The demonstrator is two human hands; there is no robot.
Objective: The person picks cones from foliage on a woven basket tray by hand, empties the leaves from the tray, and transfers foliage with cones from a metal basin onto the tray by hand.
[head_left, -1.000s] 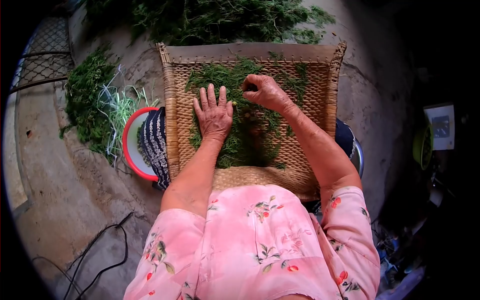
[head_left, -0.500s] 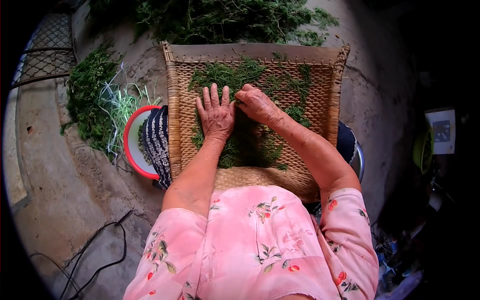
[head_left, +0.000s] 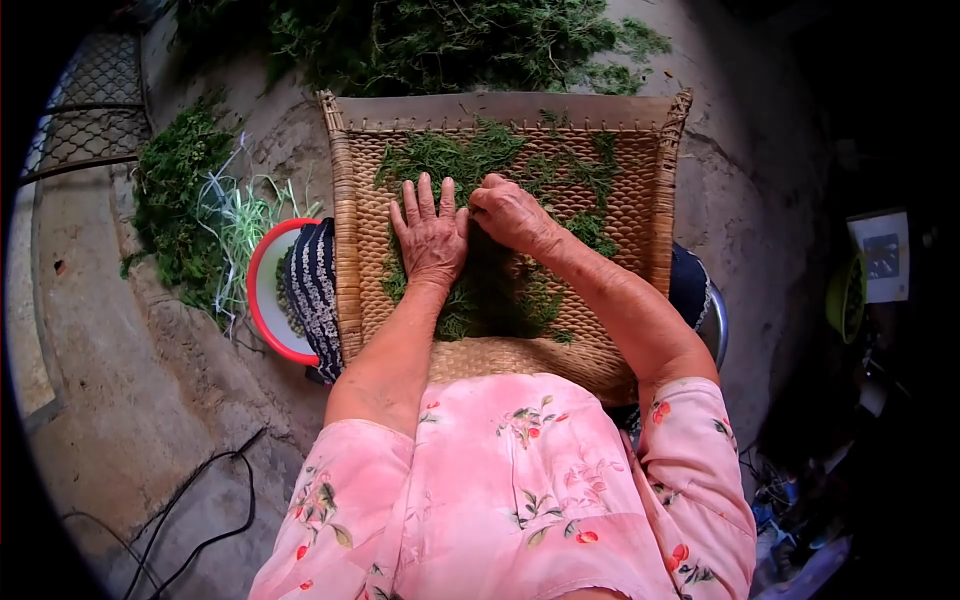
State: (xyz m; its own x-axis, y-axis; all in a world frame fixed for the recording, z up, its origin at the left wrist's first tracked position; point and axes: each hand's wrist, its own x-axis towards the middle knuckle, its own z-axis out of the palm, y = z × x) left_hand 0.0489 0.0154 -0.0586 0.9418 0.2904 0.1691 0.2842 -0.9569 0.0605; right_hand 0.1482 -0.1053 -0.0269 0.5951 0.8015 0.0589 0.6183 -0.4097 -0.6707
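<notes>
A woven winnowing basket with a flat far lip rests across my lap. Feathery green sprigs are scattered over its weave. My left hand lies flat among them, palm down with its fingers stretched out. Close to its right side, my right hand is closed in a pinch, the fingertips beside my left thumb. Whatever those fingers hold is hidden under them. Shadow darkens the greens between my forearms.
A big heap of green branches lies beyond the basket, and another pile is on the left beside pale plastic strips. A red-rimmed basin stands at my left. Black cable crosses the floor; a green bowl is far right.
My right hand shifts very slightly beside the left, still pinched. My left hand stays flat on the greens. The whole view has moved slightly.
</notes>
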